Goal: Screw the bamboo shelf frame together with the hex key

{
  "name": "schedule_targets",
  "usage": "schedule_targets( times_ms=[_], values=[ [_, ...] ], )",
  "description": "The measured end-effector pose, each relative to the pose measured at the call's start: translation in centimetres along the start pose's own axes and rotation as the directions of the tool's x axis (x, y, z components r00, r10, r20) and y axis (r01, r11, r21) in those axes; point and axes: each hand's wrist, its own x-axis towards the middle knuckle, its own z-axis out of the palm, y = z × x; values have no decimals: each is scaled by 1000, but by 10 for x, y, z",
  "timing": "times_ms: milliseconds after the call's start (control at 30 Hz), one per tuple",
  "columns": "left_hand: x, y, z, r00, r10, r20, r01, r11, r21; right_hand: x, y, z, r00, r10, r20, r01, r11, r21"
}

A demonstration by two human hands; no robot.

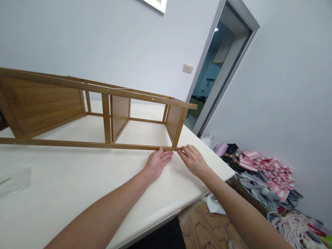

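Note:
A brown wooden shelf rack (pixel 135 147) lies on its side on a white table (pixel 85 173), with panels set between its long rails. My left hand (pixel 157 162) is palm up at the lower front rail near its right end. The thumb touches the rail and the fingers stretch to the right, slightly apart. At that rail's end, my right hand (pixel 193 159) is closed in a pinch. Its fingertips touch the wood beside the corner joint. Whatever small thing may be between them is hidden.
A clear plastic bag (pixel 15 181) lies on the table at left. Right of the table are piled pink-striped cloths (pixel 269 169), grey cloths (pixel 255 185) and a bundle of pale cord (pixel 292 226). A doorway (pixel 207 79) opens behind, near a wall switch (pixel 187 68).

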Motion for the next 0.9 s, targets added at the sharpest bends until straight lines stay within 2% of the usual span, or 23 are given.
schedule_targets(
  times_ms=[300, 567, 700, 900],
  values=[
    [-1, 0, 1, 1000, -1, -21, 1, 1000, 3, 12, 8, -12, 985, -159, 66, 165, 981, -101],
    [-1, 1, 2, 1000, 1, -11, 0, 1000, 11, 26, 14, -19, 946, -312, 91, 322, 936, -141],
    [0, 0, 1, 1000, 4, -10, -3, 1000, 10, 30, 16, -21, 946, -311, 94, 322, 936, -143],
    [1, -1, 1, 1000, 2, -18, -2, 1000, -1, 23, 15, -19, 964, -264, -17, 260, 958, -123]
  ],
)
